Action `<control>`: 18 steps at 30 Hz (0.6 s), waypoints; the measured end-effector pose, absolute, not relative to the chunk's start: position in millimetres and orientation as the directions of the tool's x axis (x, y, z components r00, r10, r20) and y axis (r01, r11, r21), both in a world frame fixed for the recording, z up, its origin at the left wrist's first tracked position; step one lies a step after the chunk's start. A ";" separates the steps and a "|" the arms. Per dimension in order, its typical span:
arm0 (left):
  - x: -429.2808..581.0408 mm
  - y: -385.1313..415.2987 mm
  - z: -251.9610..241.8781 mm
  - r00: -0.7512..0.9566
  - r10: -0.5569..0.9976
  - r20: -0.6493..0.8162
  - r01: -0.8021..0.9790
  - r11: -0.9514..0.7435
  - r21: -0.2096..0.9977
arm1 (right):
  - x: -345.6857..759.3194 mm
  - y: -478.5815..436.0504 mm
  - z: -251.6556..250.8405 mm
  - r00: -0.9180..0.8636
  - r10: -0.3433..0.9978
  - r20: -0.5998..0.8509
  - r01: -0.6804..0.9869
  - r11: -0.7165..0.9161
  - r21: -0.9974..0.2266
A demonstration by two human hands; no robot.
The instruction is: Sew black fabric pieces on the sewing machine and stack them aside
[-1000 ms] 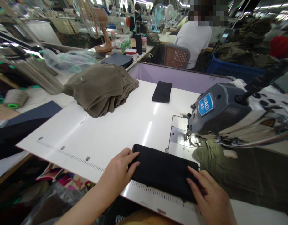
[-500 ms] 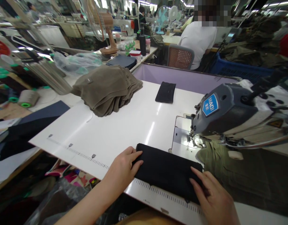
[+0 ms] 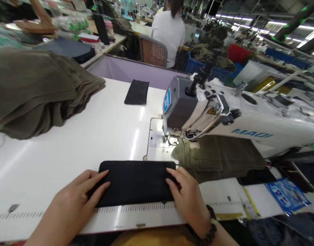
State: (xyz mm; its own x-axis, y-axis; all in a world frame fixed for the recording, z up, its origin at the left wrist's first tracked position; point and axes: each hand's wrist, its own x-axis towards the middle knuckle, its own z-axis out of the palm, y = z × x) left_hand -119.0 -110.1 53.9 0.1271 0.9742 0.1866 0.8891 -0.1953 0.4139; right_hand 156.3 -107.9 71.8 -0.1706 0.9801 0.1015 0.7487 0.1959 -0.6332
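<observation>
A folded black fabric piece (image 3: pixel 138 182) lies flat along the table's printed ruler. My left hand (image 3: pixel 82 194) grips its left end, thumb and fingers closed over the edge. At the opposite end, my right hand (image 3: pixel 185 193) pinches the fabric in the same way; a dark beaded bracelet is on that wrist. Just beyond the piece is the needle area of a sewing machine (image 3: pixel 169 140). Olive fabric pieces (image 3: pixel 218 155) are stacked under the machine's arm, beside my right hand. Another small black fabric piece (image 3: pixel 137 92) rests farther back on the white table (image 3: pixel 108 126).
A large pile of olive-brown fabric (image 3: pixel 36 89) covers the table's back left. A lilac panel (image 3: pixel 131 70) borders the far edge. Beyond it, a person in a white shirt (image 3: pixel 168 32) sits on a brown chair (image 3: pixel 153 51). A blue packet (image 3: pixel 287 194) lies at the right.
The view has swung to the right, so more of the sewing machine and the right side show. Both hands keep hold of the black fabric's ends, which looks little moved on the table.
</observation>
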 end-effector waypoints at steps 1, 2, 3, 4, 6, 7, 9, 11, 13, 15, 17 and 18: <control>-118.7 -110.3 54.5 0.133 0.973 0.188 0.894 -0.200 0.401 | 156.5 -107.6 72.1 -0.169 0.981 0.100 0.744 0.193 -0.639; -118.1 -110.4 55.5 0.136 0.972 0.194 0.898 -0.203 0.390 | 156.6 -107.2 72.4 -0.169 0.981 0.096 0.741 0.191 -0.644; -117.3 -110.5 56.6 0.139 0.970 0.198 0.902 -0.207 0.379 | 156.7 -106.7 72.8 -0.172 0.981 0.089 0.738 0.188 -0.648; -116.4 -110.4 57.8 0.139 0.969 0.204 0.905 -0.208 0.371 | 156.7 -106.2 73.2 -0.174 0.982 0.080 0.736 0.184 -0.651; -114.5 -110.1 60.5 0.135 0.969 0.209 0.909 -0.205 0.363 | 156.9 -105.2 74.0 -0.178 0.982 0.065 0.735 0.177 -0.654; -113.6 -109.8 61.7 0.130 0.970 0.207 0.909 -0.200 0.365 | 156.9 -104.8 74.5 -0.180 0.982 0.061 0.734 0.175 -0.656; -112.2 -109.4 63.9 0.120 0.974 0.194 0.908 -0.186 0.376 | 157.2 -104.4 75.2 -0.179 0.982 0.059 0.734 0.173 -0.657; -111.6 -109.3 65.6 0.115 0.977 0.178 0.904 -0.177 0.390 | 157.5 -104.1 75.7 -0.175 0.983 0.058 0.735 0.170 -0.657; -111.7 -109.5 66.5 0.107 0.980 0.165 0.901 -0.166 0.401 | 157.8 -103.6 75.9 -0.172 0.984 0.044 0.737 0.159 -0.657; -111.8 -109.7 66.9 0.095 0.984 0.149 0.897 -0.150 0.416 | 157.9 -103.0 76.1 -0.176 0.984 0.022 0.741 0.147 -0.655; -111.6 -109.6 66.8 0.078 0.988 0.131 0.887 -0.129 0.443 | 157.9 -102.4 76.5 -0.179 0.984 0.002 0.748 0.138 -0.649; -111.2 -109.4 66.8 0.072 0.990 0.121 0.879 -0.121 0.461 | 157.8 -102.2 76.6 -0.181 0.983 -0.006 0.754 0.135 -0.642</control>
State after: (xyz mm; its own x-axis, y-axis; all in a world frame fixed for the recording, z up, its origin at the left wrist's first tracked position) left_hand -111.2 -109.4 66.8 0.0721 0.9900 0.1214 0.8793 -0.1206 0.4608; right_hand 157.8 -102.2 76.6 -0.1809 0.9835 -0.0055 0.7543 0.1352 -0.6424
